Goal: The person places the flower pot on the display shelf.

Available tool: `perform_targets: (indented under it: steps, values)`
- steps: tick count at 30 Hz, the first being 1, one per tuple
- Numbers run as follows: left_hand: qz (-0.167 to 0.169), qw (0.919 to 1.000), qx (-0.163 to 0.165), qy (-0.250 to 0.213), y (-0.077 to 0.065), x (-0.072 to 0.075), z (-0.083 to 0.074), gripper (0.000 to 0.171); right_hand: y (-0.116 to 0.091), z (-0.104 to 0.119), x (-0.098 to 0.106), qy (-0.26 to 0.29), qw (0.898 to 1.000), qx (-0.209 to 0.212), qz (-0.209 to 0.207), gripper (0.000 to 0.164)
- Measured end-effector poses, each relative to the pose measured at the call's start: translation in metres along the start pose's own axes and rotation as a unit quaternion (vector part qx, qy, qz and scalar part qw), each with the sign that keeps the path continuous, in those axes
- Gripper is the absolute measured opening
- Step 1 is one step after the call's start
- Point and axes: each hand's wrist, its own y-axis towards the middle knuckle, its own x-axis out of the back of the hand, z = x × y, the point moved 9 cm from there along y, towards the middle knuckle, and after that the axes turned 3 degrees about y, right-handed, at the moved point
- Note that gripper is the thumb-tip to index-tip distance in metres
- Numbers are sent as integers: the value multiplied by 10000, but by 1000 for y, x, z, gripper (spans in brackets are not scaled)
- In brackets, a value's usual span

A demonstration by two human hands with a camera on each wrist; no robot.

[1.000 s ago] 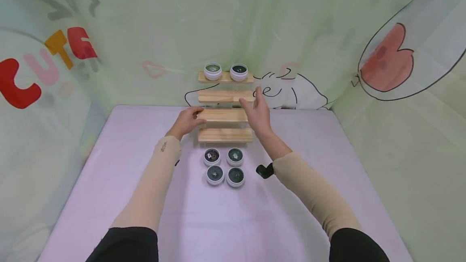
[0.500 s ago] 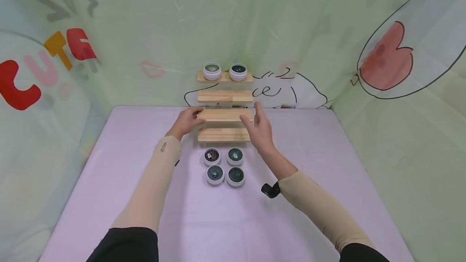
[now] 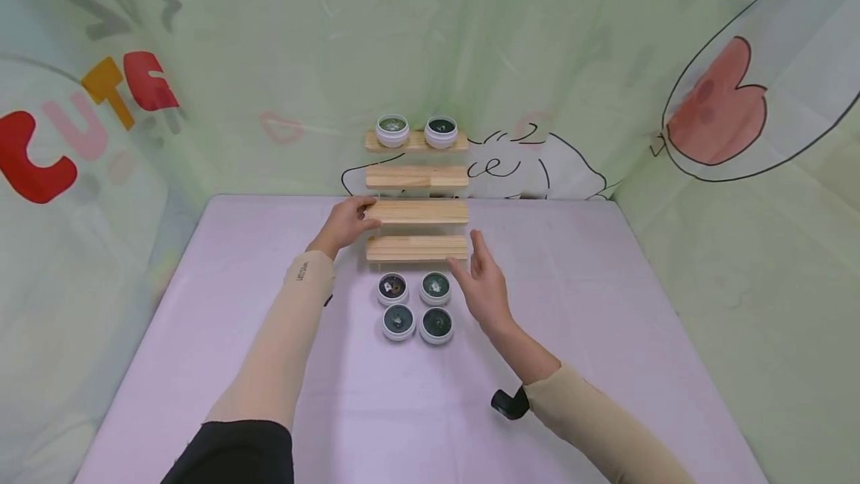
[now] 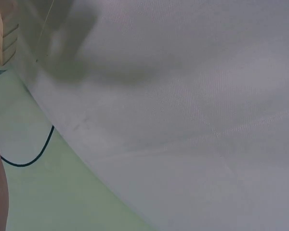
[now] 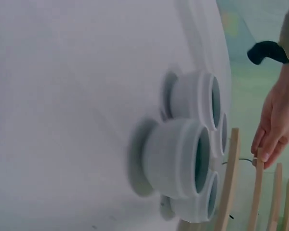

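Note:
A tiered wooden display stand (image 3: 423, 212) rises in wooden steps at the back of the table. My left hand (image 3: 345, 225) pinches the left end of its second board from the bottom; the right wrist view also shows this grip, fingers and thumb on the board's end (image 5: 258, 166). Beside the lowest board's right end, my right hand (image 3: 485, 288) is held with fingers extended and nothing in it. Close to it stand several small white round jars with dark tops, among them a front right jar (image 3: 437, 325) and a back right jar (image 3: 435, 287).
Two more jars stand on the top board, a left one (image 3: 393, 131) with a greenish top and a right one (image 3: 440, 132) with a dark top. A pale lilac cloth (image 3: 571, 282) covers the table. Printed green curtains (image 3: 302, 43) enclose its back and sides.
My right hand has drawn back toward me, from beside the upper boards down to the right of the lowest board and the jars. The left hand keeps its hold on the stand.

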Motion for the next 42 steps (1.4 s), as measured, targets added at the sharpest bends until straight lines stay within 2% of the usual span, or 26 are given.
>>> perform_targets:
  steps: [7,14,18,27,42]
  values:
    - [5,10000,-4,-51,2,-1,2,59,-31,-21,-11,-112,9992,-348,182,82]
    - [5,10000,-53,-64,1,-1,2,59,-53,-65,-22,-438,9963,-670,300,86]
    - [17,10000,-28,-73,0,-2,2,59,-62,-78,-27,-645,9939,-804,391,88]
    - [-3,9999,-20,-122,-1,-1,-1,58,-69,-84,-34,-760,9949,-454,481,89]
    - [5,10000,-45,61,2,-1,3,59,-74,-86,-42,-786,9951,-320,505,87]
